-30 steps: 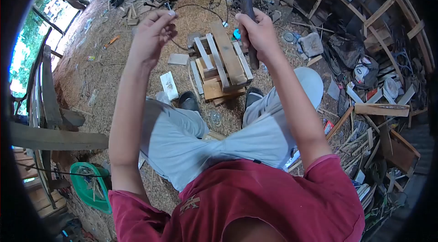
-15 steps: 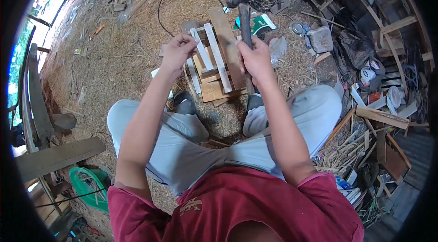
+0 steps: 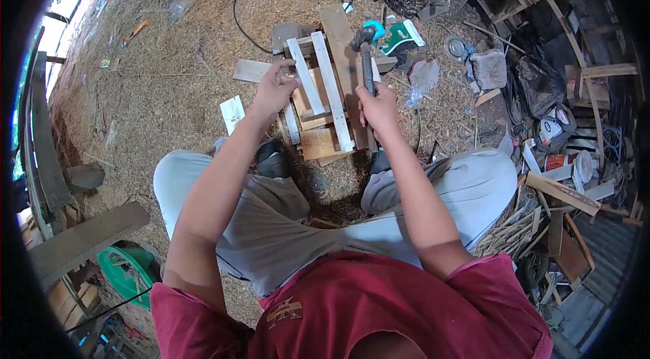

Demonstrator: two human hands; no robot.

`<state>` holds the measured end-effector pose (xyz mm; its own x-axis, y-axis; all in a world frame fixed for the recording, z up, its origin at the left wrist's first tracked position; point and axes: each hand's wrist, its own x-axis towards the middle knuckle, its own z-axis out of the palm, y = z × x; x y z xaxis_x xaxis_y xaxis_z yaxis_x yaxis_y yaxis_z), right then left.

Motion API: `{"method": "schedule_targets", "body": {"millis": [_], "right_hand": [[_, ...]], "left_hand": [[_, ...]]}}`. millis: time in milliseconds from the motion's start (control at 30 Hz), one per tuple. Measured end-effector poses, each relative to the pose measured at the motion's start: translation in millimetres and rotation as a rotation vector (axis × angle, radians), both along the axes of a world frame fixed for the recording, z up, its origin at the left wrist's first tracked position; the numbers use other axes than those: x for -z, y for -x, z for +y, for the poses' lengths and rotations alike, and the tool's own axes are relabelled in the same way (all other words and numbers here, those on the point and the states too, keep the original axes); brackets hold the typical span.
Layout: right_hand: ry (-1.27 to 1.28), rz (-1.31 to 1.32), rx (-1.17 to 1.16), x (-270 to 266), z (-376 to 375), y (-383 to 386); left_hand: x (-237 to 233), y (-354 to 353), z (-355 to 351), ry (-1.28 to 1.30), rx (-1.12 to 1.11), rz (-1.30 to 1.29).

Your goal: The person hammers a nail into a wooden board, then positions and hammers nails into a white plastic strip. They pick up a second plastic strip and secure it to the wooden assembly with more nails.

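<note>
Between my feet stands a small wooden frame with pale slats (image 3: 329, 88), resting on boards. My right hand (image 3: 379, 112) is wrapped round the handle of a hammer (image 3: 367, 64). The hammer's dark head is up at the far end, over the right side of a long brown plank (image 3: 335, 20). My left hand (image 3: 274, 91) is at the left slat of the frame, thumb and fingers drawn together in a pinch. Whatever may be between those fingertips is too small to make out.
Sawdust covers the ground. A black cable (image 3: 237, 10) curves beyond the frame. A wood offcut (image 3: 251, 70) and a white card (image 3: 232, 114) lie to the left. Scrap wood and rubbish pile up at the right, near a dusty block (image 3: 489, 69). A green basin (image 3: 125, 271) stands lower left.
The hammer has come down from its raised position, its head now lower and nearer the frame. My left hand stays pinched by the left slat. The view has shifted slightly.
</note>
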<state>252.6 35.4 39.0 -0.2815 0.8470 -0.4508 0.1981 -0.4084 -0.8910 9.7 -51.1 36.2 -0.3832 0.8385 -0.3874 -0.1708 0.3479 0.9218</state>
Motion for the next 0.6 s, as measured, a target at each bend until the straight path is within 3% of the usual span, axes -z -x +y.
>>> {"method": "schedule_targets", "body": {"millis": [133,233,333,467,600], "right_hand": [[-0.186,-0.356,-0.132,16.4,-2.4,-2.1],[-0.517,-0.614,-0.147,27.9,-6.1,-4.7],[-0.528,-0.79,-0.184,22.7,-6.6,-7.0],[-0.597,-0.875,-0.22,19.8,-10.1,-10.4],[-0.66,-0.878,-0.235,30.6,-15.2,-14.3]], "left_hand": [[27.2,3.1,-1.2,0.11,-0.011,0.117],[41.6,2.1,2.7,0.154,-0.036,0.112],[44.6,0.5,6.9,0.152,-0.03,0.049],[46.7,-0.5,8.1,0.115,0.009,0.095],[74.5,1.6,6.2,0.127,-0.125,0.118]]}}
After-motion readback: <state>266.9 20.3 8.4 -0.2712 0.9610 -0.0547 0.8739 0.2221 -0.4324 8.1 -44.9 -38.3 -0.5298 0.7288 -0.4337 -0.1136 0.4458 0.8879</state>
